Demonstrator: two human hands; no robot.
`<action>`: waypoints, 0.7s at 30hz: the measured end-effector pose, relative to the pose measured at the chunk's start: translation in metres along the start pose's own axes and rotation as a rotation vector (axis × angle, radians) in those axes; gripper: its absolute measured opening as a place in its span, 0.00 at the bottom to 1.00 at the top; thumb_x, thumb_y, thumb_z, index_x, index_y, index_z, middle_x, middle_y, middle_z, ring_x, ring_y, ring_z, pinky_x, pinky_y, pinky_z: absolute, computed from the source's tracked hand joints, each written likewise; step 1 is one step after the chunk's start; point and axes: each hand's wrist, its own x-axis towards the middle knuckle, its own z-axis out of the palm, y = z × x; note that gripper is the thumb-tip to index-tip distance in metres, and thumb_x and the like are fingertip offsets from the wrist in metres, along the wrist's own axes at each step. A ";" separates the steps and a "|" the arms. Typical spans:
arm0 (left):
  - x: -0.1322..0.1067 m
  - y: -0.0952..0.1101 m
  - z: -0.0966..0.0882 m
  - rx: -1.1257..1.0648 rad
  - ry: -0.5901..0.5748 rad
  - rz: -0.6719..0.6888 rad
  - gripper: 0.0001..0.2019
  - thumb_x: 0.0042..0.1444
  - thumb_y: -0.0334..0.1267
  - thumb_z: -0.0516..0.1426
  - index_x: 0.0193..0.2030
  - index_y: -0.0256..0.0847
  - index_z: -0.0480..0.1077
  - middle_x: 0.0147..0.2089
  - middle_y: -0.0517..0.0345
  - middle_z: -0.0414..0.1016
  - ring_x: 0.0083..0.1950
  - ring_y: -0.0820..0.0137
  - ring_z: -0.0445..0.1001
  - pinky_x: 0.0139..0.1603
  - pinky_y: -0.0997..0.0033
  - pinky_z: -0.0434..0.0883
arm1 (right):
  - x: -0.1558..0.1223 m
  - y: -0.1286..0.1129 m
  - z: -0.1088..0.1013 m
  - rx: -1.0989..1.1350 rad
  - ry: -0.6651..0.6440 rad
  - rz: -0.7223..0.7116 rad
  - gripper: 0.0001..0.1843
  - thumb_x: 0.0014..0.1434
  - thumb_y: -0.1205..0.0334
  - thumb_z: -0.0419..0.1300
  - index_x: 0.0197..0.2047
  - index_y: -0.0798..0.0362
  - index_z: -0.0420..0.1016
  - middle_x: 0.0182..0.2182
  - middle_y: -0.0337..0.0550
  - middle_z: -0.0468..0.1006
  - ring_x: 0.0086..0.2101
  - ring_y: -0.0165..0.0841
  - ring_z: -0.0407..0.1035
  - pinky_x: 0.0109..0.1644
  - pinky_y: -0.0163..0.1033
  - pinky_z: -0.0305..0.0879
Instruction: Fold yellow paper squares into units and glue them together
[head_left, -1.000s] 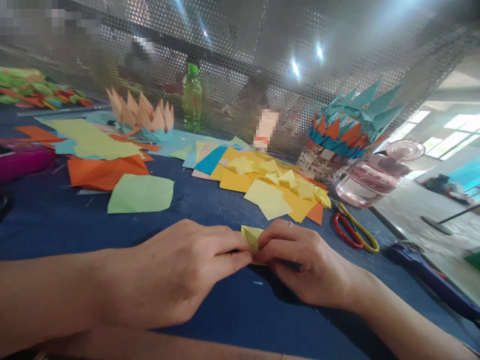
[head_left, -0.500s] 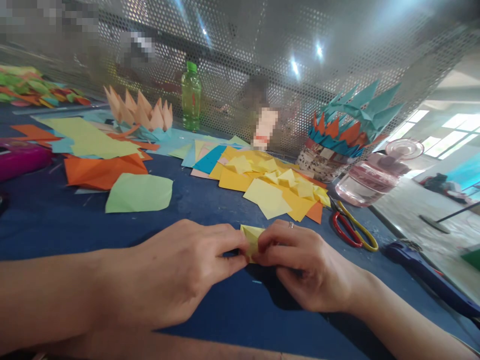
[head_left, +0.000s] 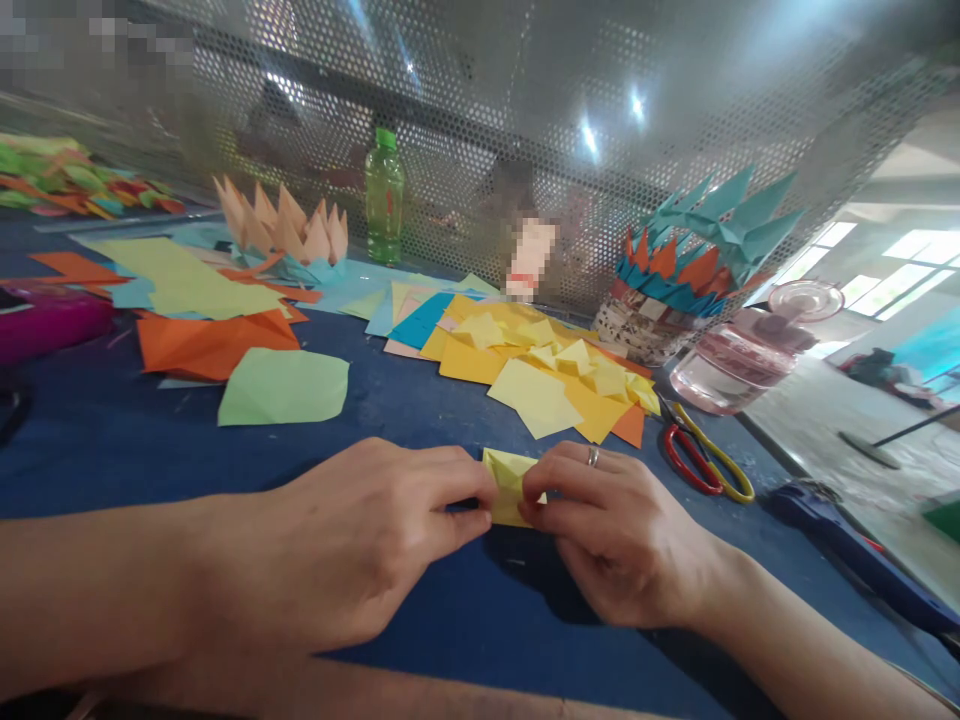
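A small folded piece of yellow paper (head_left: 508,487) is pinched between both hands, just above the blue tabletop (head_left: 180,450). My left hand (head_left: 360,540) grips its left edge with the fingertips. My right hand (head_left: 611,530), with a ring on one finger, holds the right edge. Part of the paper is hidden behind the fingers. A heap of yellow and orange paper squares (head_left: 536,375) lies just beyond my hands, and red-and-yellow-handled scissors (head_left: 701,462) lie to the right.
Folded paper crowns in peach (head_left: 281,225) and teal-orange (head_left: 697,250) stand at the back, with a green bottle (head_left: 385,197) between them. A glass jar (head_left: 739,360) stands at the right, before a perforated metal screen (head_left: 480,100). Loose coloured sheets cover the left side.
The hands have drawn slightly apart, showing more of the yellow paper, which now lies flatter. The right hand has shifted a little to the right.
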 end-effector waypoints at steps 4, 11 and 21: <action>0.000 0.000 -0.001 0.000 -0.010 -0.004 0.17 0.58 0.23 0.49 0.52 0.37 0.69 0.51 0.51 0.74 0.48 0.65 0.73 0.41 0.71 0.70 | 0.001 0.000 0.001 0.033 0.013 -0.005 0.12 0.54 0.79 0.51 0.28 0.59 0.74 0.32 0.49 0.76 0.31 0.33 0.65 0.31 0.38 0.63; 0.000 -0.001 0.001 -0.012 -0.042 -0.015 0.17 0.58 0.25 0.49 0.51 0.38 0.70 0.51 0.51 0.74 0.48 0.64 0.73 0.41 0.70 0.70 | 0.002 -0.002 0.003 0.099 -0.021 0.007 0.14 0.53 0.79 0.51 0.34 0.57 0.75 0.37 0.49 0.78 0.36 0.35 0.69 0.36 0.40 0.69; 0.001 0.000 -0.002 0.024 -0.010 0.004 0.19 0.58 0.23 0.48 0.53 0.39 0.71 0.52 0.53 0.75 0.49 0.65 0.73 0.40 0.71 0.71 | -0.001 0.006 -0.005 0.040 -0.043 0.148 0.25 0.54 0.81 0.48 0.51 0.54 0.72 0.49 0.51 0.73 0.47 0.40 0.66 0.48 0.48 0.69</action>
